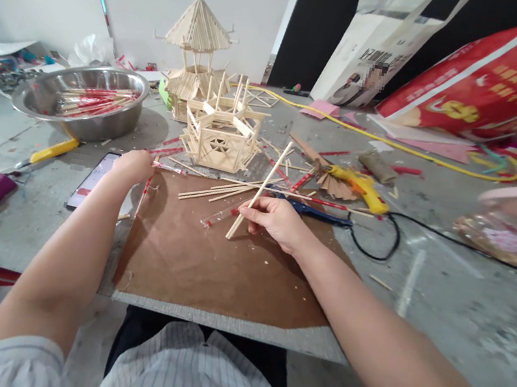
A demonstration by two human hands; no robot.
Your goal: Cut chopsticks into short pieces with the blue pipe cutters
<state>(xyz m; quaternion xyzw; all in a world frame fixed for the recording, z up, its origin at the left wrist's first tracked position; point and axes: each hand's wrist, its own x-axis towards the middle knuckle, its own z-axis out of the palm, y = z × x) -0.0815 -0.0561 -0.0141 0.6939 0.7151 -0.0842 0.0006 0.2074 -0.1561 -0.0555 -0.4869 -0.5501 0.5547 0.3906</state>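
Wooden sticks [266,181] slant through the right grip [278,222].

"What lies on the board [206,270]?"
"Loose sticks [220,191], near its back edge."
"Left of it?"
"The phone [89,185], with the basin [108,125] behind."
"And behind?"
"The model frame [232,155], then the tower [197,28], behind and slightly left."
"Back right?"
"The glue gun [363,188], the tote bag [366,40] farther behind."
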